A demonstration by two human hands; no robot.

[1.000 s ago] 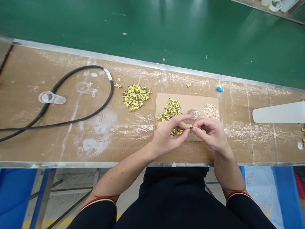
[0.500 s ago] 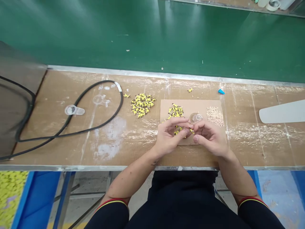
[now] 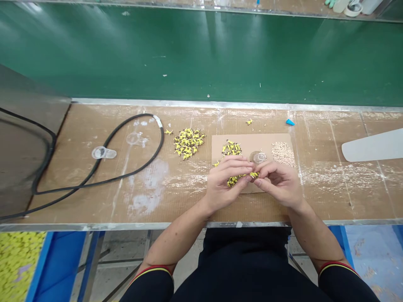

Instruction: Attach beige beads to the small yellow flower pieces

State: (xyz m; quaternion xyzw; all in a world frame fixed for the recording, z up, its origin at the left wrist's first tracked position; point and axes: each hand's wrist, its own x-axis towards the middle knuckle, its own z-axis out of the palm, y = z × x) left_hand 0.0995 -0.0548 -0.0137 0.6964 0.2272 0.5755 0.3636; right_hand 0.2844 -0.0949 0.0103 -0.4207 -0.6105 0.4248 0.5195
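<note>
Above a cardboard sheet (image 3: 220, 140), my left hand (image 3: 224, 180) and my right hand (image 3: 280, 182) meet fingertip to fingertip. A small yellow-and-black figure (image 3: 253, 174) is pinched between thumb and fingers of the left hand, and the right thumb and forefinger close on its other side. Any tinier part in the right fingertips is too small to make out. Just beyond the fingers stands a small clear glass bottle (image 3: 258, 157). More yellow figures lie in a pile (image 3: 232, 147) on the sheet, others partly under my left hand. Tiny beige pieces (image 3: 282, 153) are spread at its right.
Left of the sheet is a larger pile of yellow figures (image 3: 189, 142). A looped black cable (image 3: 126, 172) and a clear plastic piece (image 3: 103, 152) lie farther left. A blue cap (image 3: 290, 122) sits behind; a white blade-like object (image 3: 373, 147) is at right. A green surface (image 3: 189, 58) runs behind.
The fingertips of both hands have drawn together around the small yellow figure, and my left fingers have closed somewhat. The whole view has shifted slightly; the piles look the same.
</note>
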